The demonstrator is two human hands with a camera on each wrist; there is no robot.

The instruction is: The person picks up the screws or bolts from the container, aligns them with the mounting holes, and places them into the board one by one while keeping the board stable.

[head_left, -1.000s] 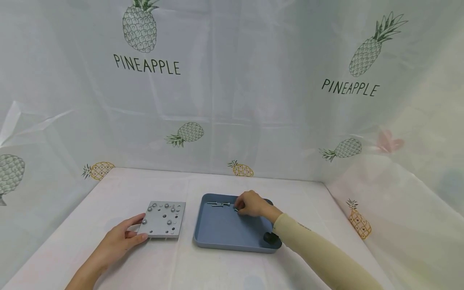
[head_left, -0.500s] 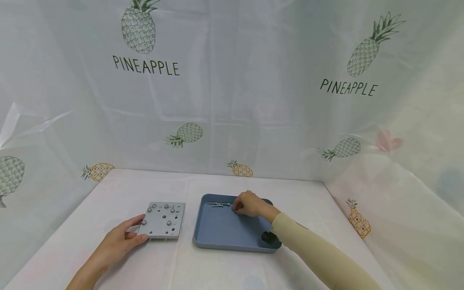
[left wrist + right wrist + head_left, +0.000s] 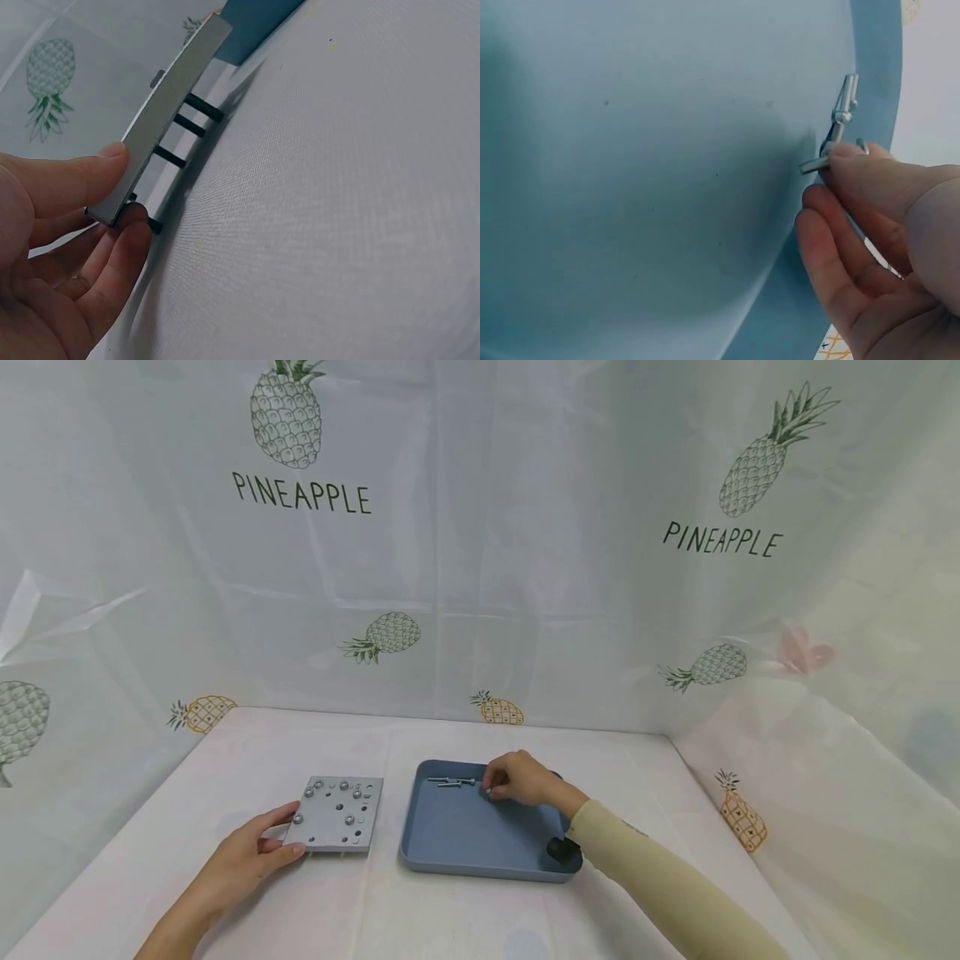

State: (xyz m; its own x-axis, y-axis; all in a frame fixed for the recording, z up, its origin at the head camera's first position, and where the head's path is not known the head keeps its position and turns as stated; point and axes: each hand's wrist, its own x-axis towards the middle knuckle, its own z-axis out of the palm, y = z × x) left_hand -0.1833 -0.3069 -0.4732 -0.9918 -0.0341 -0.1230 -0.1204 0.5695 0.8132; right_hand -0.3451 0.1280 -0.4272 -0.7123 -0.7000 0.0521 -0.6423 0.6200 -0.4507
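- Head view: the two hands are well apart. The left hand [image 3: 247, 860] grips the near left corner of a metal plate [image 3: 326, 831], thumb on the near edge and fingers at the left side. The plate is at the left of the white tablecloth [image 3: 420, 918], with several bolts [image 3: 349, 819] set in its holes and other holes unfilled.
- Also in the head view: the right hand [image 3: 521, 779] reaches over the far part of a blue tray [image 3: 472, 847], right of the plate and apart from it, its fingers bent around a small bright piece. Loose screws [image 3: 450, 785] lie by the tray's far wall, left of that hand. A black object [image 3: 558, 849] sits in the near right corner, partly behind the pale sleeve [image 3: 637, 856].
- Left wrist view: thumb above, fingers below, the hand clamps the plate's edge. Dark shanks [image 3: 201, 107] stick out of its underside toward the cloth; whether they touch it I cannot tell.
- Right wrist view: thumb and fingers pinch a screw [image 3: 812, 165], its end poking out. Other screws lie just beyond, close to the tray wall.
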